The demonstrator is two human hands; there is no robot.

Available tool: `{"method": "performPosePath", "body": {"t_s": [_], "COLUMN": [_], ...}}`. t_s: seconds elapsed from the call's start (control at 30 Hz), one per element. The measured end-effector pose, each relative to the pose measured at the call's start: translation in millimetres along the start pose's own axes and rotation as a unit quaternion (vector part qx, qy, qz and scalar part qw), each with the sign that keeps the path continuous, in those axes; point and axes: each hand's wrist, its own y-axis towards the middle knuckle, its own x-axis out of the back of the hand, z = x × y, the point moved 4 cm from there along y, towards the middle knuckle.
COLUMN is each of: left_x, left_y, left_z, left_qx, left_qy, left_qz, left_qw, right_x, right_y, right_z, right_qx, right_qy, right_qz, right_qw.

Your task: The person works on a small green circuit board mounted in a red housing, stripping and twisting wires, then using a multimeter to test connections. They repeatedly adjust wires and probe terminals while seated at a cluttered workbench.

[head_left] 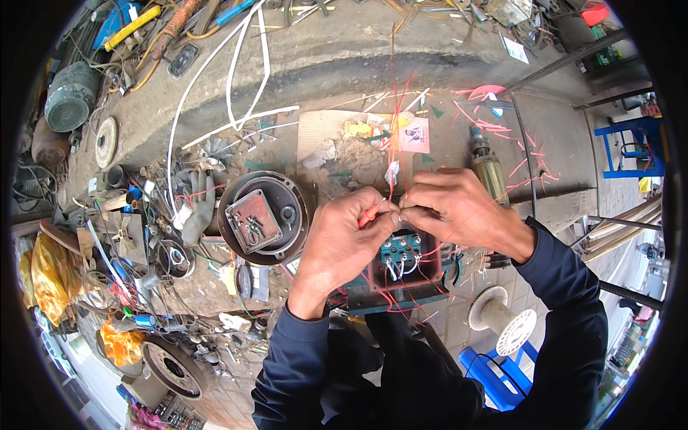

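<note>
My left hand (342,233) is closed, with a small red piece (369,214), perhaps a tool handle, between its fingers. My right hand (459,209) pinches at the same spot, its fingertips meeting the left ones around the end of a thin wire. Thin reddish wires (393,154) run away from the fingertips toward the far side. Just below the hands is a green terminal block (401,249) with metal studs, set in an open motor terminal box (375,276). White-ended leads (407,271) join its near studs, and red wires trail out of the box.
Left of the hands, a round metal motor cover (228,228) holds a square box lid (252,221) with small screws. A motor rotor (489,168) lies to the right, near a white spool (502,320). Cardboard (315,132), cut wire pieces and a grey glove (198,215) surround the work.
</note>
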Motion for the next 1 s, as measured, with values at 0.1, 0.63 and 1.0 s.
{"method": "performPosePath", "body": {"t_s": [0.1,0.63,1.0], "left_x": [-1,6,5], "left_y": [1,1,-1], "left_z": [1,-7,-6], "left_qx": [0.003,-0.042,-0.103], "left_qy": [-0.022,0.028,0.085], "left_qz": [0.000,0.001,-0.051], "left_qw": [1.000,0.999,0.990], "right_x": [-1,0,0], "right_y": [-1,3,6], "right_z": [-2,2,-2], "right_qx": [-0.010,0.017,-0.049], "right_qy": [0.015,-0.015,0.039], "right_qz": [0.004,0.012,0.044], "right_qw": [1.000,1.000,0.997]}}
